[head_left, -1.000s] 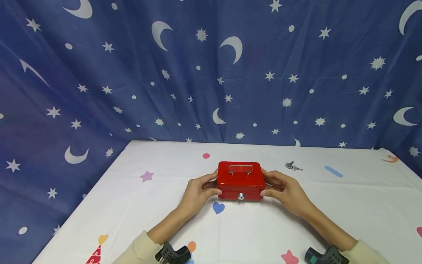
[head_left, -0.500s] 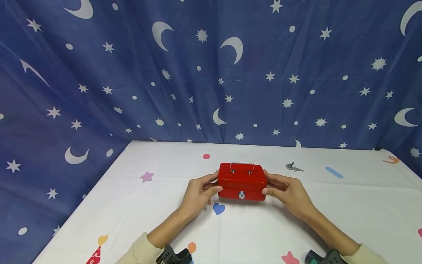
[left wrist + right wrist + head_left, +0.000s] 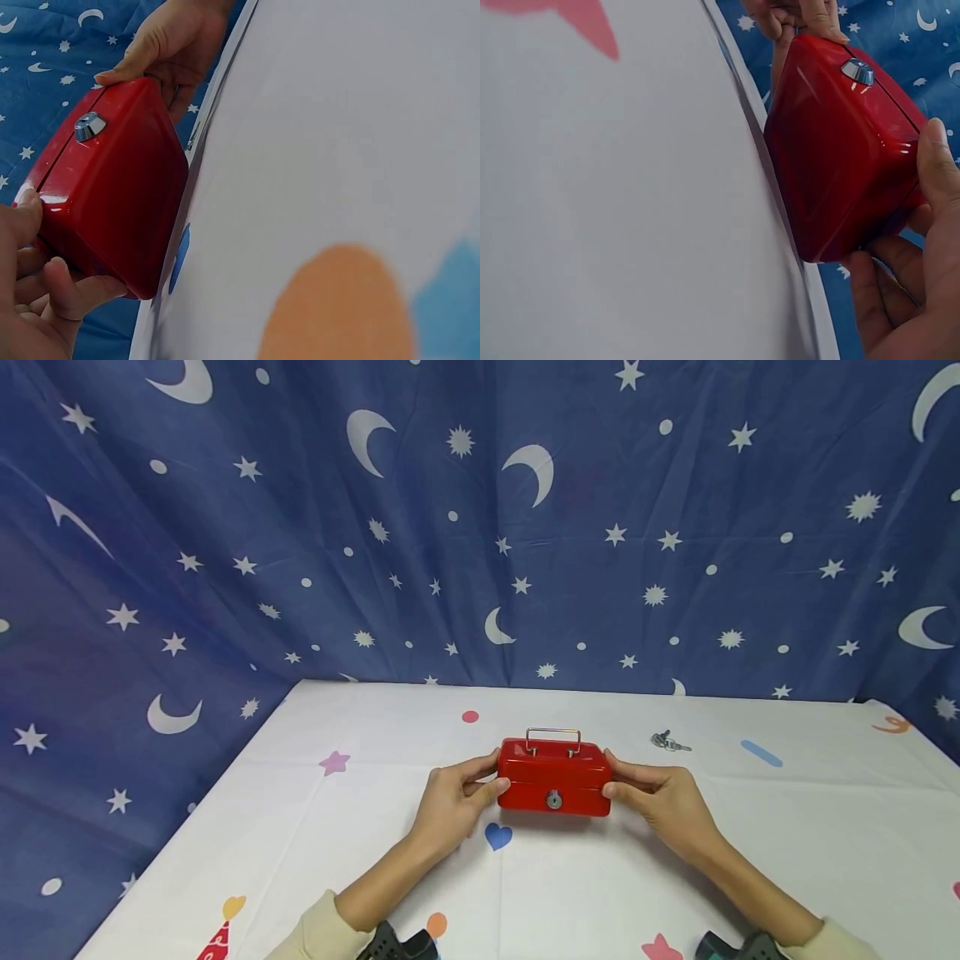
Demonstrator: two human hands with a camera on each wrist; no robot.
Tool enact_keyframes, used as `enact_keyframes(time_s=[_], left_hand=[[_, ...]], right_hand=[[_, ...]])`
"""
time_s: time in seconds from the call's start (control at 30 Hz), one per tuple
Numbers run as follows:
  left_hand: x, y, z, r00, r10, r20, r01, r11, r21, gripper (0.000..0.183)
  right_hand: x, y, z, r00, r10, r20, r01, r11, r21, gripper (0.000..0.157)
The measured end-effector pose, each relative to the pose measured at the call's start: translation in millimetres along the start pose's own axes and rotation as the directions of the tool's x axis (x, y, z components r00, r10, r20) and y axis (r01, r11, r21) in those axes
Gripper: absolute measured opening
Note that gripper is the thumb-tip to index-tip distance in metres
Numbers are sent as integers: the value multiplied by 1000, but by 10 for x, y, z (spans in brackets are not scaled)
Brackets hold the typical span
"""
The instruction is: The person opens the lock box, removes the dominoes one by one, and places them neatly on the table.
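Note:
A small red metal cash box (image 3: 555,777), with a wire handle on its lid and a round silver lock (image 3: 554,800) on its front, is tilted back so its front faces me. My left hand (image 3: 447,802) grips its left end, thumb at the front corner. Its right end is held by my right hand (image 3: 667,806), thumb likewise in front. Both wrist views show the lid closed and the underside (image 3: 139,187) exposed. Whether the back edge touches the table cannot be told. A bunch of small keys (image 3: 670,742) lies right of the box, behind my right hand.
A white tablecloth (image 3: 360,827) printed with coloured shapes covers the table. Behind it and at the left hangs a blue curtain (image 3: 420,552) with moons and stars. Black wrist cameras (image 3: 738,946) sit near both sleeves.
Both hands have tipped the cash box backward. Its front now shows more and its lid less, and the handle stands out above the lid. The keys have stayed put.

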State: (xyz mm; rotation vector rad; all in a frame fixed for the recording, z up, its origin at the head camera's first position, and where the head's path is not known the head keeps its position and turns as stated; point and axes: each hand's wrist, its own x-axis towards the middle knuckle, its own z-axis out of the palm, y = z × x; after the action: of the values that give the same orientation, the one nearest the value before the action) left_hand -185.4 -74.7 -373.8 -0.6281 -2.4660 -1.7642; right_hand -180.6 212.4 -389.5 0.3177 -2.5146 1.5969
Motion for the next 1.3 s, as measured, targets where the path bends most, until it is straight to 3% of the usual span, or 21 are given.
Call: enact_keyframes(time_s=[0.07, 0.37, 0.83, 1.03, 1.3], left_hand=[[24, -100, 12, 1000, 22, -11, -22, 1000, -6, 47], [5, -51, 33, 996, 26, -81, -25, 1000, 9, 46], [-22, 1, 83, 987, -20, -157, -3, 990, -142, 45], [-27, 27, 81, 986, -28, -163, 4, 990, -144, 45], [-24, 85, 78, 982, -66, -177, 48, 994, -100, 44]], right_hand=[[-5, -5, 0, 1000, -1, -11, 1, 1000, 3, 52], [-32, -42, 19, 997, -47, -56, 50, 997, 63, 44], [-77, -124, 53, 975, -200, -95, 200, 980, -5, 51], [-66, -133, 38, 967, -251, -46, 248, 967, -60, 56], [-47, -173, -28, 959, -277, 62, 283, 953, -107, 77]])
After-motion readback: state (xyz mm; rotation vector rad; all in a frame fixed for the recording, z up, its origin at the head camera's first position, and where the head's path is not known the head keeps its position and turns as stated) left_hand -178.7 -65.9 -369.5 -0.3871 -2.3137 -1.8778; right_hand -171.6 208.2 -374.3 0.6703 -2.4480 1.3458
